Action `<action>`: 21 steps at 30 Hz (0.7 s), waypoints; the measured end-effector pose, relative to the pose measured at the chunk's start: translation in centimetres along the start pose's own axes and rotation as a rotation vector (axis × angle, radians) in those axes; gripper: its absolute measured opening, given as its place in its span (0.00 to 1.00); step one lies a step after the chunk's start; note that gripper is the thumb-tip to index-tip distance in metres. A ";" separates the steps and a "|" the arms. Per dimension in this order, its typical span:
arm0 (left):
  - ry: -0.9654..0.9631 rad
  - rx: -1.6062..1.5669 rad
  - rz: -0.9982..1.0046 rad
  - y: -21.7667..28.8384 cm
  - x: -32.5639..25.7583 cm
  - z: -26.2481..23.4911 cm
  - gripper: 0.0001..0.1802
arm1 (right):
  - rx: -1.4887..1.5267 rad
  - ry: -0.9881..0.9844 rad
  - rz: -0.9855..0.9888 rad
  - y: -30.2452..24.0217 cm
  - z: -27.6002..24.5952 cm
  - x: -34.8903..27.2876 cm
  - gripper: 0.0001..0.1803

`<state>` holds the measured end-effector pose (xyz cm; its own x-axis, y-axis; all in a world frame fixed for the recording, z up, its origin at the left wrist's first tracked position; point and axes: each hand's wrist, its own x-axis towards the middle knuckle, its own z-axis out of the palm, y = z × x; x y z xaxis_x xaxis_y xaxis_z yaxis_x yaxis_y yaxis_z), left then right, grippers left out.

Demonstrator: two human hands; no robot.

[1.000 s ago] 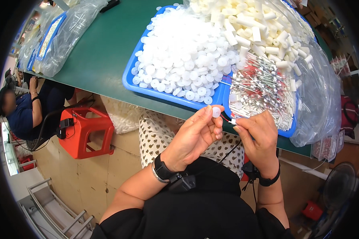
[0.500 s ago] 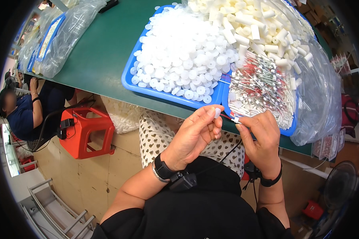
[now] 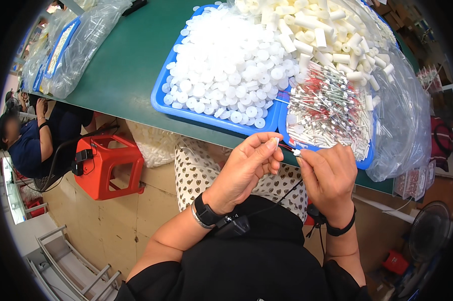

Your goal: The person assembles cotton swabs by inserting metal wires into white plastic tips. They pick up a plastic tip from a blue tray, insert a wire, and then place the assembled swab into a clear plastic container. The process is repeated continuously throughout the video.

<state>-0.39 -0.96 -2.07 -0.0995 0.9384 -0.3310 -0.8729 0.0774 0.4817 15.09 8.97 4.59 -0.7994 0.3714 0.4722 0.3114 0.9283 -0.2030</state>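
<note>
Just below the near edge of the green bench (image 3: pixel 121 65), over the person's lap, both hands meet around one small part. The left hand (image 3: pixel 246 168) is curled, its fingertips pinched on a small white cap (image 3: pixel 276 141) held at the top of the fingers. The right hand (image 3: pixel 329 175) is closed too, thumb and forefinger gripping a white-tipped wired piece (image 3: pixel 295 151) whose thin red lead runs across to the cap, so the two hands are almost touching. A dark cord hangs from between the hands down toward the black garment. A black watch (image 3: pixel 206 213) sits on the left wrist and a dark band on the right. On the bench directly above the hands stands a blue tray (image 3: pixel 161 103) heaped with round white caps (image 3: pixel 226 65); touching it on the right is a second blue tray holding a pile of wired pieces (image 3: pixel 332 108) with red and green leads, and behind those a mound of white tubes (image 3: pixel 327 30) in clear plastic. At the far left of the bench lie clear plastic bags (image 3: pixel 81 40). Below the bench a red stool (image 3: pixel 108 168) stands on the floor, and another person (image 3: pixel 25 145) sits at the left edge.
</note>
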 end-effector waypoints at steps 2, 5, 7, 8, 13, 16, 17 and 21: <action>-0.004 0.001 0.001 0.0 0.0 0.1 0.14 | -0.003 0.001 -0.009 0.1 0.1 0.0 0.13; -0.009 -0.031 0.001 0.0 0.0 -0.2 0.15 | -0.020 -0.007 -0.009 0.3 0.0 -0.2 0.13; -0.018 -0.029 -0.011 0.1 0.0 -0.1 0.15 | -0.015 -0.011 -0.010 0.3 0.0 -0.2 0.13; -0.023 -0.028 -0.017 0.1 0.0 -0.1 0.15 | -0.002 -0.011 -0.014 0.3 -0.1 -0.3 0.13; -0.025 -0.026 -0.041 -0.1 0.1 -0.1 0.15 | 0.060 0.001 0.049 0.1 0.2 -0.4 0.09; -0.025 -0.018 -0.049 -0.1 0.1 -0.1 0.15 | 0.153 -0.066 0.168 0.2 0.0 -0.6 0.06; -0.026 -0.012 -0.050 -0.1 0.1 -0.1 0.15 | 0.190 -0.091 0.198 0.2 -0.1 -0.7 0.05; -0.047 0.003 -0.061 -0.3 0.1 -0.1 0.15 | 0.229 -0.108 0.211 0.2 -0.1 -0.5 0.04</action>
<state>-0.17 -0.94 -2.37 -0.0240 0.9467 -0.3212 -0.8750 0.1356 0.4647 15.57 8.98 4.40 -0.7835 0.5397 0.3080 0.3620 0.7993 -0.4797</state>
